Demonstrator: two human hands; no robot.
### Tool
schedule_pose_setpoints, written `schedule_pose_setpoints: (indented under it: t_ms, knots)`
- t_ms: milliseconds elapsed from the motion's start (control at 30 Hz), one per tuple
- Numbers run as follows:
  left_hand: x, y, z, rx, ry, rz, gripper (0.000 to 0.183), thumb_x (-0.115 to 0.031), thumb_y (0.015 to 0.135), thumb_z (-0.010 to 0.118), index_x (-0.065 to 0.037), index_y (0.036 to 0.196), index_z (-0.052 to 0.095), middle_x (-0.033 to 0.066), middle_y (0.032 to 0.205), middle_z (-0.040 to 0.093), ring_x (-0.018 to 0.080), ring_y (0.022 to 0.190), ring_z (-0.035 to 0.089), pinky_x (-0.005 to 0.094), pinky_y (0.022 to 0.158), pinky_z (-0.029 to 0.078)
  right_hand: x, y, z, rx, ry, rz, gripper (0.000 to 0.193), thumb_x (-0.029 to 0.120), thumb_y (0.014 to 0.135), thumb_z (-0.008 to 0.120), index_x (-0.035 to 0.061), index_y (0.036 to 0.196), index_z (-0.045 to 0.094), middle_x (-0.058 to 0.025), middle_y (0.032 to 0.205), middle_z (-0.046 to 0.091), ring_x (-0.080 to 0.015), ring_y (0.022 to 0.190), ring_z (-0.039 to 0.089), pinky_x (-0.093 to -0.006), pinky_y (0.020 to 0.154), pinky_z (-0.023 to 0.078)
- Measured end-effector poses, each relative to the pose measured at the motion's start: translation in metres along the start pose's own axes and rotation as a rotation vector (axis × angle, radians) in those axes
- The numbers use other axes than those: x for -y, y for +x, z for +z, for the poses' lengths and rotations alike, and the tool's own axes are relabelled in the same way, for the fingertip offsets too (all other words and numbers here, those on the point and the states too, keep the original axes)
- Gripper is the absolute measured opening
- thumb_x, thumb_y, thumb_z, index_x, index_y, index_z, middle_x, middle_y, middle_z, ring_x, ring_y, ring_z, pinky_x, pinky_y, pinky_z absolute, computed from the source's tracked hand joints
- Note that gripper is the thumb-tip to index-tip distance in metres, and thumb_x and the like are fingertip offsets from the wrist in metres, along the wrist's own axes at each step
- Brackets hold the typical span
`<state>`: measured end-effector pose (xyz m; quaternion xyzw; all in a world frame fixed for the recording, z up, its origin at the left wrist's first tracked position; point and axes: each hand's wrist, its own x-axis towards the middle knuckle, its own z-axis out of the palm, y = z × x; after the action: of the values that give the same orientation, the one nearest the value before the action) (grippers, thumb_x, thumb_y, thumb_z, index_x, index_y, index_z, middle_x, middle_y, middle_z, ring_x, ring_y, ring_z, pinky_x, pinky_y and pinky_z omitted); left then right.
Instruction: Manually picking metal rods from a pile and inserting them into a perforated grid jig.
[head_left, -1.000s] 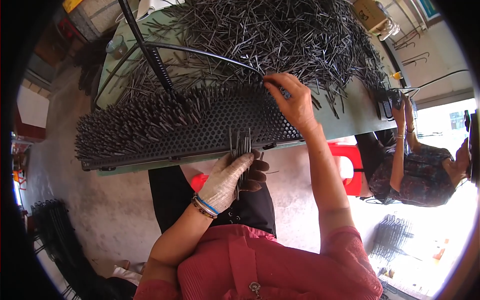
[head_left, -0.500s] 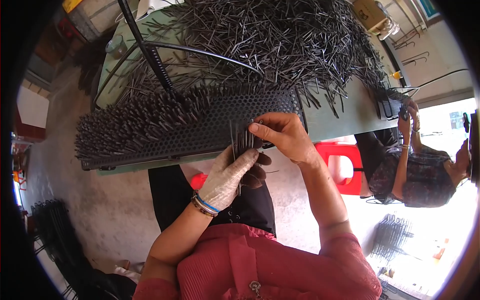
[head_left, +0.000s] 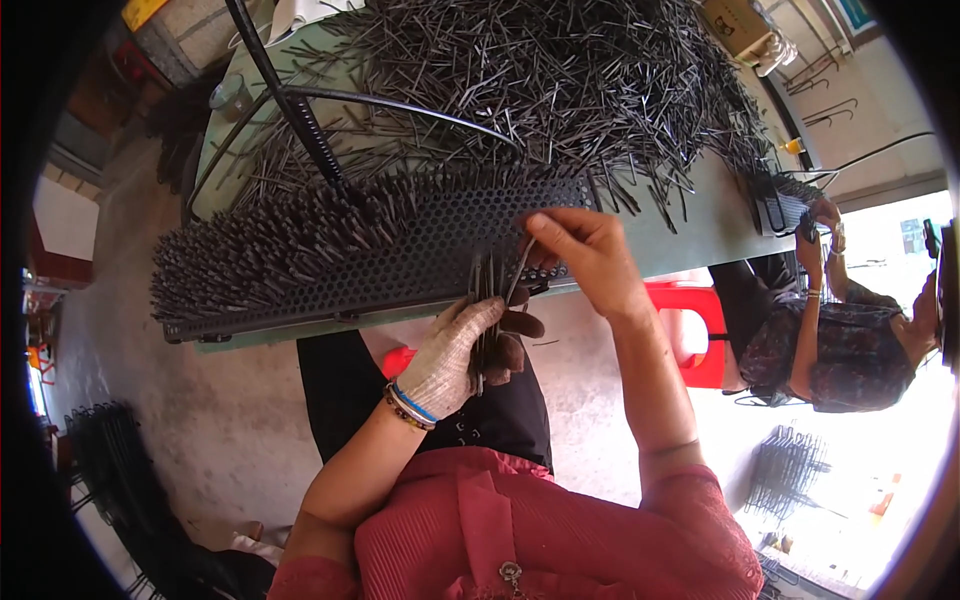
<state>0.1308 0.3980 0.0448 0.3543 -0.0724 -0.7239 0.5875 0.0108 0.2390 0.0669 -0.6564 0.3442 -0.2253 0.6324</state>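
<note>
The bare fingers of my right hand [head_left: 598,265] pinch one thin stick [head_left: 522,258], which slants down toward the bundle [head_left: 488,285] in my left hand [head_left: 450,352]. I cannot tell whether its lower end is free of the others; if it is caught, a tug could drag a neighbour out with it.

My gloved left fingers are closed round the bundle, held roughly upright at the near edge of the tray [head_left: 450,240]. Should that grip slacken, sticks could slide through to the floor [head_left: 590,400], as my left hand seems to be out past the table [head_left: 690,245].

The tray's holes are small and close-set, so a stick brought in at a slant could jam or land in the wrong one. Standing sticks [head_left: 270,245] crowd its left part and line its far edge; a careless wrist could knock them askew. The black bar [head_left: 300,125] rising there, and the curved tube [head_left: 420,103] running right from it, could block a hasty reach.

Farther off, the loose pile [head_left: 560,80] lies tangled on the table, so pulling at it could scatter several sticks.
</note>
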Motion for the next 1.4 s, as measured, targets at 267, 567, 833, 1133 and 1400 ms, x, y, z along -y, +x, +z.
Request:
schedule_pose_setpoints:
  t_ms: [267,567,833,1133,1400]
  knots:
    - [0.007,0.007,0.002,-0.107,0.001,-0.104,0.025,-0.022,0.097,0.053,-0.005,0.114,0.058,0.0109,0.096,0.068,0.0154,0.075,0.067,0.0263,0.061,0.055,0.007,0.040,-0.020,-0.413,-0.106,-0.458,0.023,0.013,0.091,0.065,-0.0042,0.106,0.066,-0.0055,0.087,0.069,-0.0100,0.078,0.063,-0.0230,0.073,0.050]
    - [0.004,0.005,-0.003,-0.130,0.031,-0.064,0.028,-0.025,0.097,0.054,-0.003,0.115,0.057,0.0105,0.097,0.068,0.0179,0.080,0.068,0.0279,0.063,0.056,-0.015,0.057,-0.018,-0.412,-0.568,-0.601,0.018,0.007,0.085,0.068,0.0003,0.102,0.069,-0.0100,0.091,0.069,-0.0167,0.080,0.066,-0.0274,0.073,0.050]
    - [0.003,0.003,-0.003,-0.097,0.139,-0.069,0.031,-0.028,0.097,0.056,-0.006,0.119,0.055,0.0093,0.098,0.068,0.0160,0.080,0.067,0.0274,0.063,0.056,-0.017,0.058,-0.017,-0.496,-1.075,-0.834,0.019,0.013,0.082,0.069,0.0051,0.099,0.068,-0.0079,0.096,0.060,-0.0271,0.087,0.057,-0.0385,0.076,0.043]
    - [0.005,-0.002,-0.004,-0.066,0.150,0.068,0.032,-0.023,0.095,0.060,-0.003,0.119,0.055,0.0100,0.100,0.067,0.0158,0.081,0.067,0.0261,0.064,0.055,0.006,0.003,0.003,-0.075,-0.386,-0.244,0.030,0.017,0.085,0.073,-0.0029,0.106,0.067,-0.0085,0.084,0.067,-0.0127,0.074,0.062,-0.0276,0.065,0.050]
    - [0.006,-0.002,0.004,-0.041,0.178,0.091,0.035,-0.027,0.097,0.055,-0.002,0.122,0.054,0.0112,0.101,0.068,0.0163,0.081,0.067,0.0265,0.064,0.054,-0.003,-0.012,0.005,0.190,-0.094,0.093,0.020,0.012,0.087,0.071,-0.0062,0.093,0.066,-0.0047,0.080,0.066,-0.0076,0.074,0.060,-0.0235,0.065,0.050]
